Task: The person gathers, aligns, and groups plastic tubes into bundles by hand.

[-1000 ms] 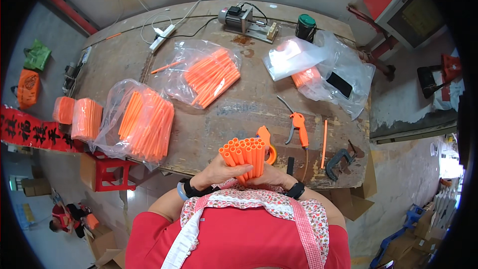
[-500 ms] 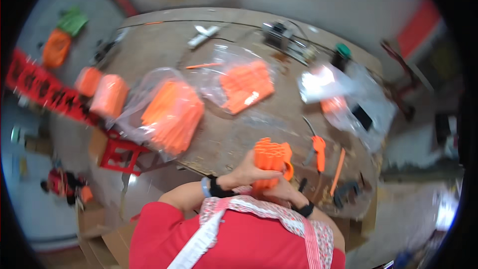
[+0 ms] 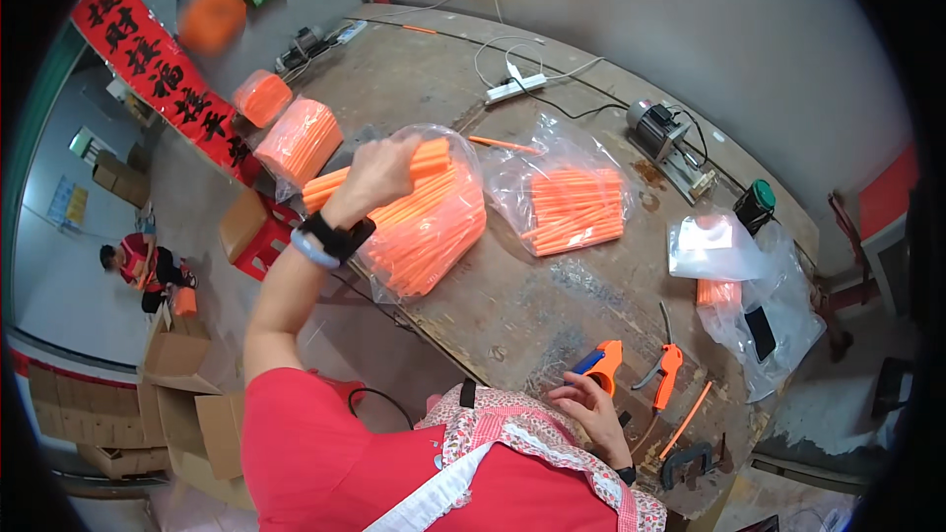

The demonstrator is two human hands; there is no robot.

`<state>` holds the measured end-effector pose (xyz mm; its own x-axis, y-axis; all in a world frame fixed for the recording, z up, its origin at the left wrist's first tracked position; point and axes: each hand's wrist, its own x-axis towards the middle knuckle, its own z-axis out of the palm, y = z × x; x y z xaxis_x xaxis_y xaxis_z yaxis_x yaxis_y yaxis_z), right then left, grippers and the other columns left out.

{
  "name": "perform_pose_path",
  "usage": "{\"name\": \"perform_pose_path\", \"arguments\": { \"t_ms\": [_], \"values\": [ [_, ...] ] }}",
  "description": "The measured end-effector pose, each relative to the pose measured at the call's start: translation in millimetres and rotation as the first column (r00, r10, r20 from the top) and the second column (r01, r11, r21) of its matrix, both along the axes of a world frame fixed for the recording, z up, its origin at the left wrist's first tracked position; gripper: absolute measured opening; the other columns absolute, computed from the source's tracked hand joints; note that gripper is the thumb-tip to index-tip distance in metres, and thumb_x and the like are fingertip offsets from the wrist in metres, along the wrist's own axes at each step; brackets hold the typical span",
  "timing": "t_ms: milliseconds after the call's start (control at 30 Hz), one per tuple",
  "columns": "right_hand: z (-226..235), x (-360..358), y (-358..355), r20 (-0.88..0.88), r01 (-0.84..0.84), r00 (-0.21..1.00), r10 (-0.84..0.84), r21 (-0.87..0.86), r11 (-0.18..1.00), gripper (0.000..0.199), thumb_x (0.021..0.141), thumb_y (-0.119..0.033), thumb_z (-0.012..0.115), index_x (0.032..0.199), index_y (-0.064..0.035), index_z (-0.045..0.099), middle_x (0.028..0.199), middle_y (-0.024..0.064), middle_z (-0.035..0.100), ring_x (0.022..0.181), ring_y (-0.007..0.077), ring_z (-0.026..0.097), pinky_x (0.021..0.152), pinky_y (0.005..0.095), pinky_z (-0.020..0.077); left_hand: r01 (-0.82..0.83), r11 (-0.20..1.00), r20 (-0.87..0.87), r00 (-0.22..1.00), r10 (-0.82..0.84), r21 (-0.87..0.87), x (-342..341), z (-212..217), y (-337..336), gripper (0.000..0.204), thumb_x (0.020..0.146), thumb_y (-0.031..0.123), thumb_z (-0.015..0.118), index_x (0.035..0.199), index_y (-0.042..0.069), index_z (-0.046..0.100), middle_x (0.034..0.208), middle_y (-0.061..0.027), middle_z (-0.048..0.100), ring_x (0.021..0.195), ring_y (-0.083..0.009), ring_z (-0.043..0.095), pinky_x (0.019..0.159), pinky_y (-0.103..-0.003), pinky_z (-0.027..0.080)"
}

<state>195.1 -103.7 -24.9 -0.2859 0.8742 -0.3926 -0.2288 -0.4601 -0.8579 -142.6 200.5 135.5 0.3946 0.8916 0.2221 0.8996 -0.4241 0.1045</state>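
Observation:
My left hand is raised over the left end of the workbench, shut on a bundle of orange tubes held level. Right under it lies an open clear bag full of orange tubes. My right hand rests near the bench's front edge with fingers loosely apart, holding nothing. It is beside an orange and blue hand tool. A second clear bag of orange tubes lies mid-bench.
On the wooden workbench: orange-handled cutters, a loose orange tube, a clamp, crumpled clear bags, a small motor, a power strip. Left of the bench are wrapped tube bundles, a red stool, cardboard boxes and a crouching person.
Both hands held the tube bundle at the bench's front edge. Now my left hand alone has carried it left, above the bag, my right hand has let go, and the view has swung left.

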Motion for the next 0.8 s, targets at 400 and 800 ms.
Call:
{"name": "perform_pose_path", "arguments": {
  "t_ms": [400,800],
  "values": [
    [-8,8,-2,0.078,0.066,0.995,-0.062,-0.051,0.996,0.041,0.09,-0.007,0.06,0.127,0.0033,0.046,0.106,0.0115,0.064,0.1,0.0157,0.06,0.088,0.0284,0.0476,0.019,0.982,0.166,0.986,0.012,-0.185,-12,-145,68,0.073,0.071,0.025,0.071,0.131,-0.002,0.041,0.118,-0.0338,0.053,0.112,-0.0445,0.052,0.096,-0.047,0.043],
    [-16,21,-30,0.349,0.114,0.932,-0.097,-0.029,0.993,0.035,0.087,-0.005,0.06,0.121,0.0001,0.053,0.099,0.0096,0.067,0.089,0.0114,0.062,0.076,0.0247,0.0484,-0.073,0.994,0.287,0.957,0.049,0.075,-39,-109,-30,0.043,0.077,0.022,0.069,0.114,0.002,0.056,0.113,-0.0177,0.06,0.105,-0.0331,0.058,0.086,-0.042,0.047]
  ]
}}
